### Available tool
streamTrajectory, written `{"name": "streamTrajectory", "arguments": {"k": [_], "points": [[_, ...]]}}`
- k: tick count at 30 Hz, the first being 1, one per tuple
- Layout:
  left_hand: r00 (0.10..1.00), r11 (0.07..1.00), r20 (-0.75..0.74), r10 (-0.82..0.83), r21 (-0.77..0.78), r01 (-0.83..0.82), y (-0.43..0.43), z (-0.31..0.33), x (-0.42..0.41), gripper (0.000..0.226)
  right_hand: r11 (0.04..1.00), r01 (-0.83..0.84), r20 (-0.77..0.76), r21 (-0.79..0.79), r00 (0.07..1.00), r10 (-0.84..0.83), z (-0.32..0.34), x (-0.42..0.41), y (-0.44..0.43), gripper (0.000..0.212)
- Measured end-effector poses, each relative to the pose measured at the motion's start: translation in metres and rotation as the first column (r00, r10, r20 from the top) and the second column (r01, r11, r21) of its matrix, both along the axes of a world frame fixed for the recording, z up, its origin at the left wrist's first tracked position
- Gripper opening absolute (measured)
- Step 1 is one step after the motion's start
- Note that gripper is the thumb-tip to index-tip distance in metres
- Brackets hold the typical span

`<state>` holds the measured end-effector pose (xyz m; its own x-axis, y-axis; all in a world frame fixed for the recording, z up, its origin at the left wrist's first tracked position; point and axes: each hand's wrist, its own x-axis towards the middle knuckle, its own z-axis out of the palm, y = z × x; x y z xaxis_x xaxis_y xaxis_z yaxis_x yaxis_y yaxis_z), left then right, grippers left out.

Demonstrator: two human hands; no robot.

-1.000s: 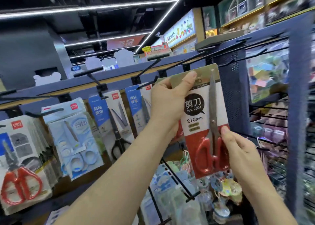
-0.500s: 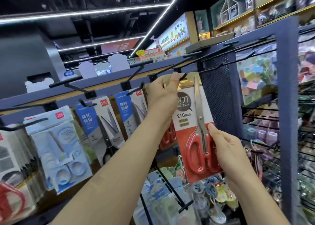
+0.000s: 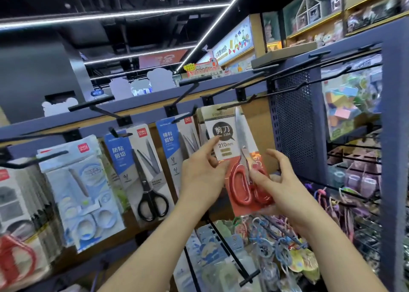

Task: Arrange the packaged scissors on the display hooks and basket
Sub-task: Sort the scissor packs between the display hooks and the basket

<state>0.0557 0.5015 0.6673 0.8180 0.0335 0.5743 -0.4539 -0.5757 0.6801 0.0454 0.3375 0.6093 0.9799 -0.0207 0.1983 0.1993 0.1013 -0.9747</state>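
red scissors pack (image 3: 223, 136): 剪刀, 2304, 210mm; black scissors pack (image 3: 141, 165): deli, 防粘剪切; next blue pack (image 3: 174, 141): 锋利剪切

Bare left hand (image 3: 200, 176), bare right hand (image 3: 280, 187); forearms (image 3: 155, 245) bare to frame edge.

Both raised, the left hand (image 3: 202, 173) pinches the scissors pack (image 3: 223, 134) by its left edge, the right hand (image 3: 280, 187) grips its lower right.
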Motion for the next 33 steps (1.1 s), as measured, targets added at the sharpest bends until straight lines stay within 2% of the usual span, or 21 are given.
{"name": "streamTrajectory", "arguments": {"k": [2,5,11,15,19,21,24,28,30,33], "points": [[0.999,1.0,-0.033,0.022,0.006,-0.022,0.003,0.0,0.013,0.06,0.999,0.002,0.042,-0.05,0.999,0.001,-0.002,0.002,0.001,0.066],[0.998,0.999,-0.059,0.03,0.045,-0.027,0.003,0.001,0.021,0.059,0.987,0.135,0.163,-0.09,0.979,-0.119,-0.002,0.015,0.008,0.057],[0.984,0.994,-0.165,0.06,0.097,-0.044,0.01,-0.01,0.028,0.066,0.891,0.354,0.275,-0.285,0.921,-0.277,-0.004,0.032,0.028,0.06],[0.976,0.991,-0.201,0.085,0.121,-0.062,0.014,-0.018,0.026,0.064,0.872,0.289,0.18,-0.395,0.955,-0.235,-0.009,0.046,0.039,0.068],[0.984,0.984,-0.135,0.117,0.151,-0.096,0.017,-0.018,0.015,0.058,0.824,0.227,0.106,-0.52,0.974,-0.201,-0.01,0.043,0.039,0.059],[0.986,0.977,-0.107,0.125,0.186,-0.103,0.018,-0.019,0.005,0.052,0.796,0.215,0.073,-0.566,0.975,-0.211,-0.015,0.038,0.034,0.065],[0.991,0.985,-0.106,0.081,0.161,-0.064,0.019,-0.024,-0.015,0.04,0.766,0.257,0.085,-0.589,0.962,-0.258,-0.02,0.022,0.025,0.055],[0.997,0.996,-0.072,-0.036,0.079,0.042,0.016,-0.041,-0.049,0.022,0.811,0.357,0.167,-0.464,0.934,-0.316,-0.025,-0.021,0.008,0.024],[0.988,0.992,-0.09,-0.122,0.006,0.123,0.015,-0.054,-0.067,0.027,0.823,0.361,0.182,-0.439,0.933,-0.312,-0.028,-0.05,-0.002,0.018],[0.966,0.971,-0.109,-0.236,-0.047,0.232,0.016,-0.081,-0.095,0.03,0.78,0.356,0.185,-0.515,0.934,-0.305,-0.038,-0.104,-0.015,0.018]]}}
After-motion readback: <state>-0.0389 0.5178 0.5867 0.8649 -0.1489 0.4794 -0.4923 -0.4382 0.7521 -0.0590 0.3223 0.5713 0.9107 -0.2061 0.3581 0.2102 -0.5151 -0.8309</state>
